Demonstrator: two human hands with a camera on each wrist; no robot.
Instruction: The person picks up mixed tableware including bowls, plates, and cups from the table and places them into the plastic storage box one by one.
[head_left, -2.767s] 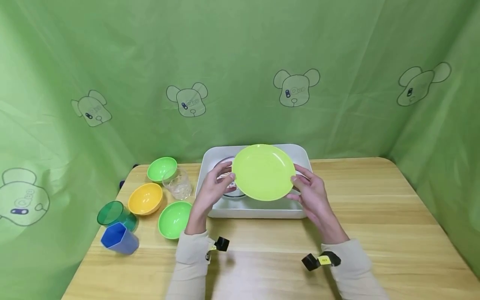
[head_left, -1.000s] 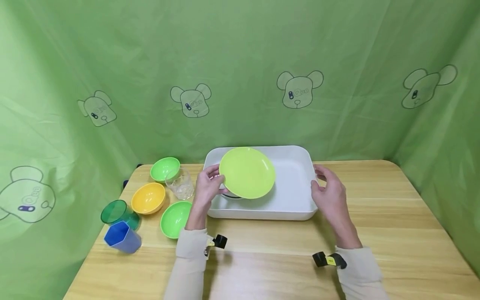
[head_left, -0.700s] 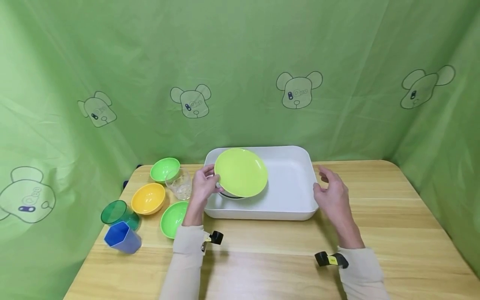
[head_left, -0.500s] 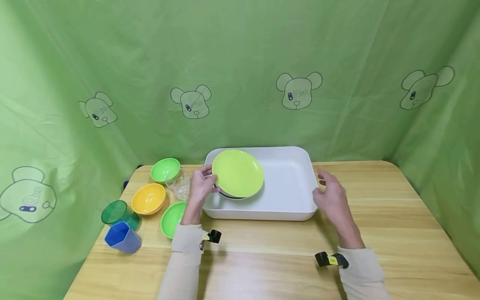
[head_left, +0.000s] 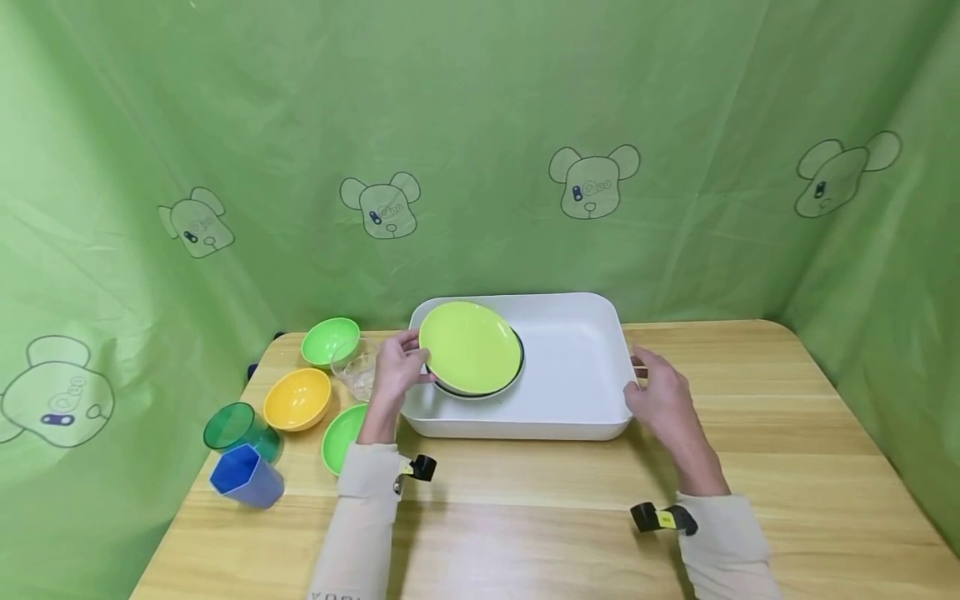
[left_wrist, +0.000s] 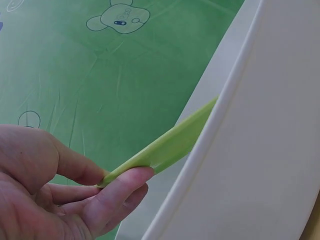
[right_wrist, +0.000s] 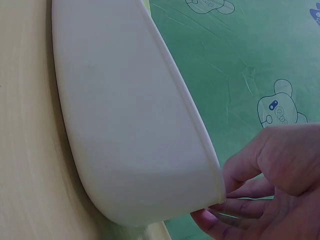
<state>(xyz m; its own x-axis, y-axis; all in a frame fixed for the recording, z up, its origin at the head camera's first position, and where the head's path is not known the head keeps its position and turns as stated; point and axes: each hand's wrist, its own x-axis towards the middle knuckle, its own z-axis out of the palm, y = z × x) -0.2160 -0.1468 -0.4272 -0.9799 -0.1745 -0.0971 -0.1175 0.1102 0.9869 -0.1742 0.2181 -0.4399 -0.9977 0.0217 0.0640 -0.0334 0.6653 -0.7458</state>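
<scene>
Left hand (head_left: 399,365) pinches the plate (head_left: 470,348) at the left rim of the tray (head_left: 576,375). Right hand (head_left: 662,400) meets its right rim, grip unclear.

The left hand (head_left: 399,364) pinches, thumb (left_wrist: 82,167) set against bent fingers (left_wrist: 116,200)! Over on the right, the right hand (head_left: 662,392) holds its fingers curved, thumb opposed. Both sleeved forearms (head_left: 362,517) stretch from the near side, well apart.

Lime plate (head_left: 471,348), white tray (head_left: 573,358), cartoon-print green cloth (head_left: 480,100)
</scene>
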